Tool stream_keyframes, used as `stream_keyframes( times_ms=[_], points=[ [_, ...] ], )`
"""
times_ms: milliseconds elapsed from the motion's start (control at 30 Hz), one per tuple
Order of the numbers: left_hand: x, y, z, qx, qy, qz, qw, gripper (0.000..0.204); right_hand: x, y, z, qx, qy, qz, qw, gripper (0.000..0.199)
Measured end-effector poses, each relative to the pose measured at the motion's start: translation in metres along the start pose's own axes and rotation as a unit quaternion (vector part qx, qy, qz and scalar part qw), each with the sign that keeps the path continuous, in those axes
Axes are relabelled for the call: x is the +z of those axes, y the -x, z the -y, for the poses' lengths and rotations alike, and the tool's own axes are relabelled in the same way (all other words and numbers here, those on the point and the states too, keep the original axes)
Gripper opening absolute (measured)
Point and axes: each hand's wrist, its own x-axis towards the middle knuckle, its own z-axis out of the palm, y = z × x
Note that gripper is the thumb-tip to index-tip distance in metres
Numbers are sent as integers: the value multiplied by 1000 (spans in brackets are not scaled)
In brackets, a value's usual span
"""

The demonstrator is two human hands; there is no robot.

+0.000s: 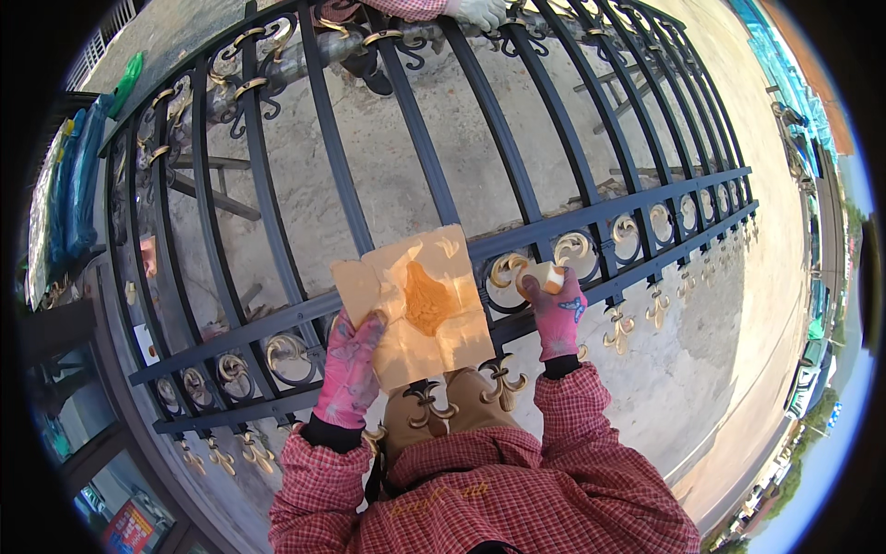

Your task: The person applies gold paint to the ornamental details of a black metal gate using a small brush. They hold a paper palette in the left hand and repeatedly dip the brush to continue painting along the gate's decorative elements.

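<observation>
My left hand (347, 374), in a pink patterned glove, grips the left edge of a square piece of cardboard (452, 355). A wet-looking patch of orange-gold paint (427, 300) lies in the cardboard's middle. My right hand (559, 320), gloved in pink with a blue butterfly, pinches a small white and tan sponge block (554, 277). It is held over the lower rails of a dark metal fence panel (508, 166), close beside a gold-coloured scroll (508, 269). Whether the sponge touches the scroll cannot be made out.
Another person's white-gloved hand (480, 13) rests at the panel's far side. Metal trestle legs (214, 196) show beneath the bars. Gold spear-like finials (618, 331) stick out along the near edge. Blue plastic-wrapped goods (85, 185) stand at the left, by a glazed door frame (101, 429).
</observation>
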Motion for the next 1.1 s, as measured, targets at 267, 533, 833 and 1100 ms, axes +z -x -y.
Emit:
stream_keyframes(
  times_ms=[267,533,833,1100],
  points=[
    [-7,8,-7,-31,-8,-48,998,33,9,-3,-7,-12,-15,-11,1000,40],
    [-25,20,-10,3,-25,-65,998,42,-37,3,36,69,-283,-23,956,29],
    [-32,32,-17,0,11,-70,998,36,-2,-12,-9,25,-108,17,994,37],
    [-57,47,-17,-1,68,-47,997,36,-22,36,66,-29,-225,112,967,40]
  ],
)
